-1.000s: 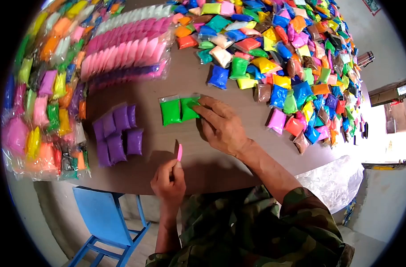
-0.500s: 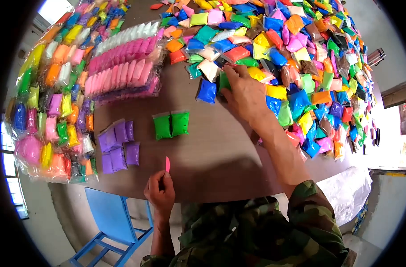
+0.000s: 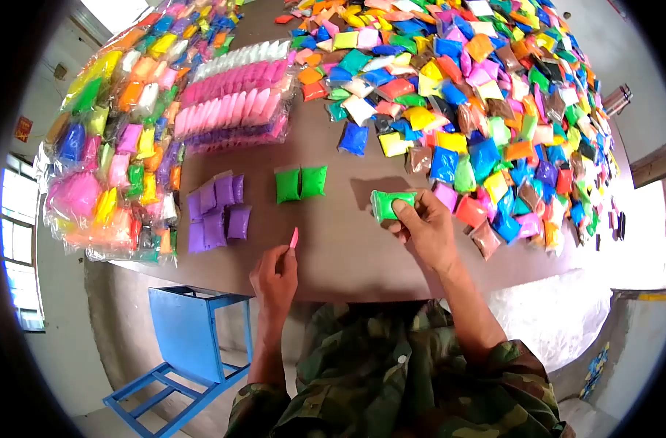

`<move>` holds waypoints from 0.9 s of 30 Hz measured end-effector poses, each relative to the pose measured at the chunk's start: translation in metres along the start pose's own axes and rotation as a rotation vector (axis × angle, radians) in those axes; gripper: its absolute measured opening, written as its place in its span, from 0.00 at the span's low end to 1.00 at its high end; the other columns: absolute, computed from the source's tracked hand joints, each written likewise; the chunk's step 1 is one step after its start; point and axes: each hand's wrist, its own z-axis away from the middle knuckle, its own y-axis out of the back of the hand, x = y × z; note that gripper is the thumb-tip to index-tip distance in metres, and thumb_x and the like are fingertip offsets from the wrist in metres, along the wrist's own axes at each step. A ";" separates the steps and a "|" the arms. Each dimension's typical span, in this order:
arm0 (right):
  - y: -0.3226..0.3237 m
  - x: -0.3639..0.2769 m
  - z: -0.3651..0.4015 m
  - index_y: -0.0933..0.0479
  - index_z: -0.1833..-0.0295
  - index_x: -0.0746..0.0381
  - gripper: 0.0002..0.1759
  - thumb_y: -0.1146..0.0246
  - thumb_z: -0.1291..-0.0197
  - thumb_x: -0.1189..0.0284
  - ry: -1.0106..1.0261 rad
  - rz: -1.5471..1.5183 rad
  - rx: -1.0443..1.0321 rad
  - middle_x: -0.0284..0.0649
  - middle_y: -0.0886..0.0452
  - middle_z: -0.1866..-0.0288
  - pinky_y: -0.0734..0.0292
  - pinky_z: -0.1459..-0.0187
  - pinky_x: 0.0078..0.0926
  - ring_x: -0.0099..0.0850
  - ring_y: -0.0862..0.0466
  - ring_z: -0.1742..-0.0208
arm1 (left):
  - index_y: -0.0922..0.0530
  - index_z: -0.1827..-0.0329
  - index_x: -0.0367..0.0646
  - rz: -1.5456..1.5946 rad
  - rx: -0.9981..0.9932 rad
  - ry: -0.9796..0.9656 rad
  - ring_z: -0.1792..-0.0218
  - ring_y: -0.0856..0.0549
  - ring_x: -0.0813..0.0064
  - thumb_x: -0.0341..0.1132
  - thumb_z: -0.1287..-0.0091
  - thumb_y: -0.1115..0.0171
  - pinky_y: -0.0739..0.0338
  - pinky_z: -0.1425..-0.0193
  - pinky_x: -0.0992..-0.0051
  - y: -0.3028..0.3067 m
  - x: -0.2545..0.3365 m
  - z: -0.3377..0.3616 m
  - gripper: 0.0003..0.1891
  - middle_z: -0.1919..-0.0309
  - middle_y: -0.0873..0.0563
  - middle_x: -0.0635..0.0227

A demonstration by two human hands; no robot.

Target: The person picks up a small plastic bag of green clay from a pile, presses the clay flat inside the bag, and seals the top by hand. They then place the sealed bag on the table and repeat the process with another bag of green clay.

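Observation:
My right hand (image 3: pixel 426 228) pinches a small green packet (image 3: pixel 383 206) in clear plastic, raised over the table's near middle. My left hand (image 3: pixel 274 277) is closed on a thin, pointed pink strip (image 3: pixel 294 238) that sticks up past the fingertips; its lower part is hidden. Beyond the left hand, two green packets (image 3: pixel 301 183) lie side by side. To their left, several purple packets (image 3: pixel 213 212) form a small cluster. A single blue packet (image 3: pixel 353 139) lies farther back, at the near edge of the big mixed pile.
A large loose pile of multicoloured packets (image 3: pixel 486 109) covers the back and right of the brown table (image 3: pixel 333 257). At the left stand bagged mixed packets (image 3: pixel 121 157) and stacked rows of pink and white packets (image 3: pixel 234 95). A blue chair (image 3: pixel 186 332) is below the near edge.
My right hand has drawn back from the pile toward me with a green packet in its fingers. My left hand still holds the pink strip. The view has shifted slightly.

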 end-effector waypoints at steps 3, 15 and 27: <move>-0.011 0.024 0.034 0.24 0.56 0.65 0.10 0.33 0.26 0.69 -0.080 -0.187 0.081 0.35 0.19 0.67 0.26 0.73 0.19 0.20 0.17 0.71 | 0.14 0.57 0.41 -0.211 -0.053 -0.075 0.67 0.12 0.63 0.29 0.34 0.29 0.18 0.62 0.65 0.012 -0.002 -0.004 0.05 0.65 0.12 0.59; -0.036 0.029 0.105 0.21 0.52 0.63 0.12 0.33 0.26 0.64 -0.084 -0.214 0.021 0.37 0.14 0.64 0.25 0.70 0.18 0.22 0.16 0.70 | 0.15 0.50 0.36 0.752 -0.421 0.164 0.69 0.17 0.81 0.34 0.28 0.30 0.20 0.60 0.77 -0.009 0.087 0.040 0.11 0.66 0.10 0.67; -0.031 0.049 0.127 0.20 0.45 0.61 0.12 0.31 0.28 0.69 -0.028 -0.360 -0.033 0.34 0.13 0.58 0.19 0.62 0.20 0.23 0.13 0.60 | 0.15 0.54 0.35 0.762 -0.360 0.285 0.70 0.19 0.85 0.33 0.23 0.35 0.23 0.63 0.81 -0.007 0.103 0.064 0.09 0.71 0.14 0.72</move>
